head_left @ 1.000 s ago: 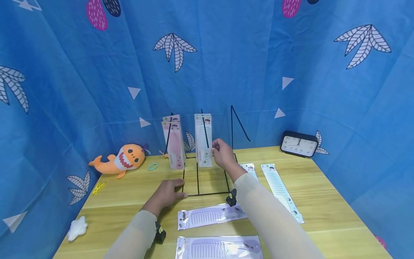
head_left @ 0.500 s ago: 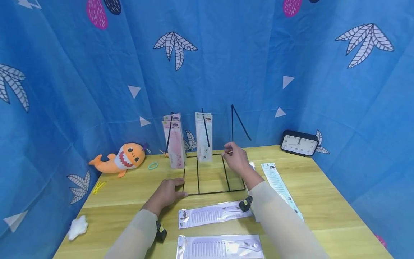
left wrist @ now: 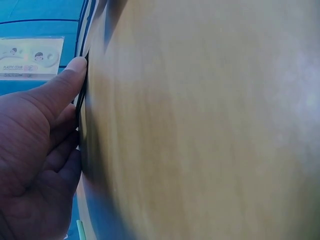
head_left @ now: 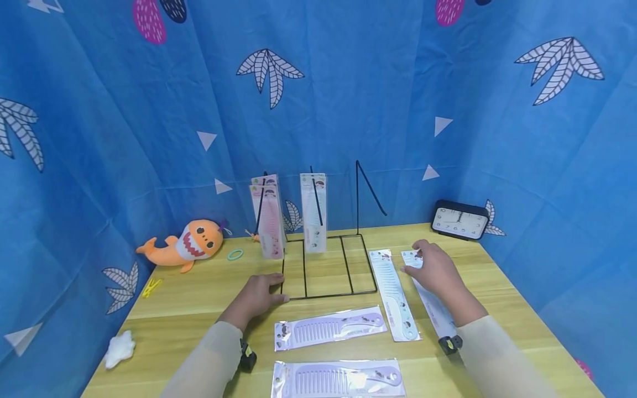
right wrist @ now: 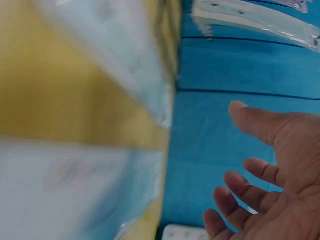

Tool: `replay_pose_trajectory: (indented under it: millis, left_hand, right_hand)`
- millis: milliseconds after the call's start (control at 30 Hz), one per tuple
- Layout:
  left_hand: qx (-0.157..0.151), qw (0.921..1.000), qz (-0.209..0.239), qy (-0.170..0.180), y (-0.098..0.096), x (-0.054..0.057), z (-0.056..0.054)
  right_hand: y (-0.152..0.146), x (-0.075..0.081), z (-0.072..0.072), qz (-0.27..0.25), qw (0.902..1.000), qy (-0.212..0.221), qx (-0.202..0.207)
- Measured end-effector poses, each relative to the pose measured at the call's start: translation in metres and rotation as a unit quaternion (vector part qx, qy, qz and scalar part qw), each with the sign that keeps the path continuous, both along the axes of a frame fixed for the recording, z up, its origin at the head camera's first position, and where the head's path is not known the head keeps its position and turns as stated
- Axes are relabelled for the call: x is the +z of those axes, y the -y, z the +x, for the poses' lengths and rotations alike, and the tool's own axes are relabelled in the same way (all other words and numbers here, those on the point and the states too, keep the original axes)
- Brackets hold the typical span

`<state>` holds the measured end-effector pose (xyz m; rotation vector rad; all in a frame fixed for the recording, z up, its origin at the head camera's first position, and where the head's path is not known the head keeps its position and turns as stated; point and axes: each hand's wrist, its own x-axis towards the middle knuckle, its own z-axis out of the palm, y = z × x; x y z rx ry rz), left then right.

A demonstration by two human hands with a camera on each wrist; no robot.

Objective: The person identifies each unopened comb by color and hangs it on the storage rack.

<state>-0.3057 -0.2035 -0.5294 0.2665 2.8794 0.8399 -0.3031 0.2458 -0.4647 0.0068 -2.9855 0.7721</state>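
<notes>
A black wire display rack (head_left: 351, 293) stands at the back of the table. Pink packaged combs (head_left: 269, 226) hang on its left hook, pale blue packaged combs (head_left: 314, 221) on the middle one. My left hand (head_left: 256, 298) holds the rack's front left corner, thumb and fingers at the wire, also in the left wrist view. Over a pale blue packaged comb (head_left: 434, 309) on the right, my right hand (head_left: 438, 272) reaches with fingers spread and loosely bent, partly hiding it. In the right wrist view this hand (right wrist: 295, 170) holds nothing. Another pale blue packaged comb (head_left: 395, 296) lies beside it.
Two purple packaged combs (head_left: 330, 329) lie in front of the rack. A black clock (head_left: 460, 220) stands back right. On the left are an orange shark plush (head_left: 191, 246), a teal ring (head_left: 235, 255), a yellow clip (head_left: 151, 288) and a white fluffy piece (head_left: 119, 350).
My right hand has left the comb on the middle hook and moved right and toward me, over the combs on the table. My left hand stays at the rack's corner.
</notes>
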Motion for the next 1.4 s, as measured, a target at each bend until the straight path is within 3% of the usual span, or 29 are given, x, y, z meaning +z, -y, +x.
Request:
replay_pose_trajectory:
  millis: [200, 500, 1400]
  left_hand:
    - [0.006, 1.0, -0.001, 0.002, 0.001, 0.0, 0.0]
    - [0.005, 0.9999, -0.009, 0.007, 0.003, 0.005, 0.001]
    - [0.01, 0.9999, 0.003, 0.004, -0.002, 0.001, 0.002]
  right_hand:
    - [-0.026, -0.016, 0.02, 0.021, 0.9975, 0.064, -0.021]
    - [-0.04, -0.04, 0.033, 0.04, 0.9898, 0.132, -0.033]
    - [-0.045, -0.035, 0.033, 0.016, 0.9798, 0.19, -0.059]
